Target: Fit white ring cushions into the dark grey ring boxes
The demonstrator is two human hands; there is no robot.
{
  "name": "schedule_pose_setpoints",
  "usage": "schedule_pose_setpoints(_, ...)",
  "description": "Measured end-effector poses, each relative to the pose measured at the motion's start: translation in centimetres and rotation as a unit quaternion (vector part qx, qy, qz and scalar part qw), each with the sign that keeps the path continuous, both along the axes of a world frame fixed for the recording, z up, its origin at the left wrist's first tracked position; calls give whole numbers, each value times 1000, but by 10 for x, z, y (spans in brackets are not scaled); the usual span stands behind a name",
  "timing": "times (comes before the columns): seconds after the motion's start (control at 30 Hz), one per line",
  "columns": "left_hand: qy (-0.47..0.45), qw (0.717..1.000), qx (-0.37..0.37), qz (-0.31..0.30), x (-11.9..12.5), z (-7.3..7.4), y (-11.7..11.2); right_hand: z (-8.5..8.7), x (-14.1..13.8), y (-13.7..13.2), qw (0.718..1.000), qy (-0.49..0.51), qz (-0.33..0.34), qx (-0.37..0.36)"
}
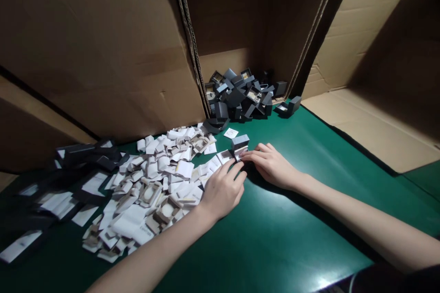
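Note:
Near the middle of the green table a small dark hinged box (240,141) stands with its lid raised. A white insert (241,152) shows at its lower part. My right hand (271,165) reaches in from the right, its fingers closed together at the insert and the box's edge. From the lower left, my left hand (225,187) bends its fingers against the near left side of the box. The fingertips partly cover the lower half of the box, so the exact grip is hidden. Beside my left hand spreads a heap of white card inserts (165,169).
Behind, dark small boxes (237,94) lie piled inside an upright cardboard carton (225,59). One open dark box (288,107) sits right of the pile. Blurred black pieces with white cards (62,203) lie at left. Another cardboard carton (371,123) stands at right.

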State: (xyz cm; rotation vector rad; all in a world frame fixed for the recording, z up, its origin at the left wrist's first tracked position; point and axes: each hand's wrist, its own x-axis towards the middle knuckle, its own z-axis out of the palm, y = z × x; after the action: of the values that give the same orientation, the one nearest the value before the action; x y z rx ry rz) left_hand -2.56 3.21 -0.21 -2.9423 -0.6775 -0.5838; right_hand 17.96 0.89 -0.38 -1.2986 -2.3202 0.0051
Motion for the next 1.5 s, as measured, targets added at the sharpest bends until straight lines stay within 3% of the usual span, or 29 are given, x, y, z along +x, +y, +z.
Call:
schedule_pose_setpoints(0.2,-5,1000,2,4,0,0,0,0,1,1,999,16,5,50)
schedule_pose_setpoints(0.37,-12,1000,2,-6,-1,-2,0,-2,-2,3,992,-63,-31,100)
schedule_pose_setpoints(0.9,-20,1000,-11,5,-1,-3,1,0,0,2,985,-165,-37,40)
schedule_pose_setpoints(1.5,-19,1000,-18,6,-1,-3,1,-2,7,4,992,-125,-19,10)
